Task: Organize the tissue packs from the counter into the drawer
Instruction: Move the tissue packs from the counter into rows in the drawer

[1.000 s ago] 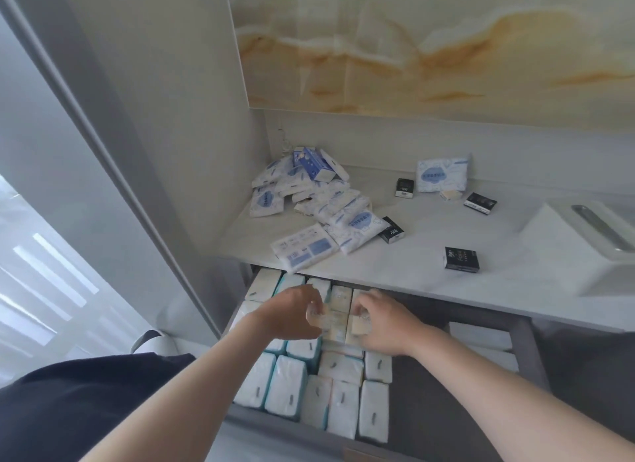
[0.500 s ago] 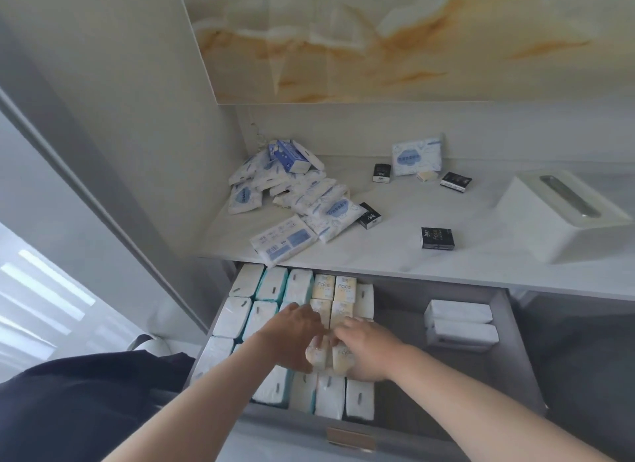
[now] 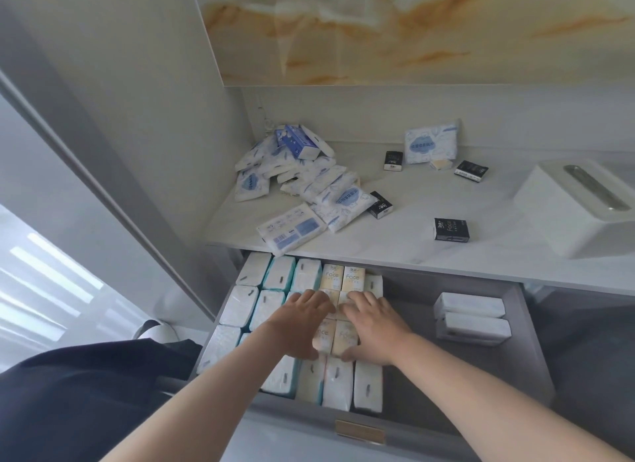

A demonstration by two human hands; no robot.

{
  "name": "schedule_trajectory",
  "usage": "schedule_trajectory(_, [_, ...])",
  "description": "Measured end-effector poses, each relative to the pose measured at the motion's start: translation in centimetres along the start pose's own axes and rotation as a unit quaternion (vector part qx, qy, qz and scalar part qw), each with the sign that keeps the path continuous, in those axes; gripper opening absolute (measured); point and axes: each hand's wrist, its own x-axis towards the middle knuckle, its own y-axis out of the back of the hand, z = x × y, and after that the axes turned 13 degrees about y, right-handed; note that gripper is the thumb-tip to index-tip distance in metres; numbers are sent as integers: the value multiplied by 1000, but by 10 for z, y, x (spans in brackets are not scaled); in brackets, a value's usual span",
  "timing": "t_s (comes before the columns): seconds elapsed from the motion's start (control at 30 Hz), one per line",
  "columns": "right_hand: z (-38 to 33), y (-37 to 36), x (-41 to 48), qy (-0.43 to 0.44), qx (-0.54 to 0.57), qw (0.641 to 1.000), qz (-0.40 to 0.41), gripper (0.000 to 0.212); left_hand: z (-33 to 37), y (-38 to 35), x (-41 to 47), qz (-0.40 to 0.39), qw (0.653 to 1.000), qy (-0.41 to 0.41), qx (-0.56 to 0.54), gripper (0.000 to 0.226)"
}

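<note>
The grey drawer (image 3: 515, 368) stands pulled out below the white counter (image 3: 395, 241). Rows of white and teal tissue packs (image 3: 271, 279) fill its left half, with cream "Face" packs (image 3: 343, 277) in the middle columns. My left hand (image 3: 299, 324) and my right hand (image 3: 372, 324) lie side by side with flat fingers pressing down on two cream packs (image 3: 335, 338) in the middle row. A heap of blue-and-white tissue packs (image 3: 302, 179) lies at the counter's back left corner, and one flat pack (image 3: 292, 229) sits near the front edge.
Two white packs (image 3: 472, 319) lie stacked at the drawer's right side on bare grey floor. On the counter lie three small black packs (image 3: 450, 229), a blue-and-white pack (image 3: 431, 146) against the back wall and a white tissue box (image 3: 577, 203) at the right. A wall closes the left.
My hands held two cream packs above the drawer's rows, then lowered them into the middle row; the fingers have flattened on top of them. The view shifted down over the drawer.
</note>
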Motion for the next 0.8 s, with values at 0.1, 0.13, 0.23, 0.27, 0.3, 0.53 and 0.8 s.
schedule_trajectory(0.1, [0, 9, 5, -5, 10, 1000, -12, 93, -4, 13, 3, -44, 996, 25, -69, 82])
schedule_trajectory(0.13, [0, 14, 7, -8, 22, 1000, -10, 89, -5, 21, 4, -39, 993, 41, -108, 72])
schedule_trajectory(0.23, [1, 33, 16, -13, 81, 996, 38, 65, -18, 49, 10, 34, 985, 73, -152, 34])
schedule_trajectory(0.27, [2, 41, 20, -13, 96, 993, 65, 56, -25, 57, 12, 61, 981, 87, -161, 28])
schedule_trajectory(0.3, [4, 48, 24, -13, 111, 989, 93, 48, -32, 65, 15, 82, 976, 101, -174, 26])
schedule_trajectory(0.53, [34, 114, 60, -48, 148, 963, 218, 31, -76, 91, 52, 160, 960, 145, -180, 38])
schedule_trajectory(0.8, [99, 153, 125, -199, 73, 968, 136, 84, -72, 90, 111, 205, 964, 115, -124, 66])
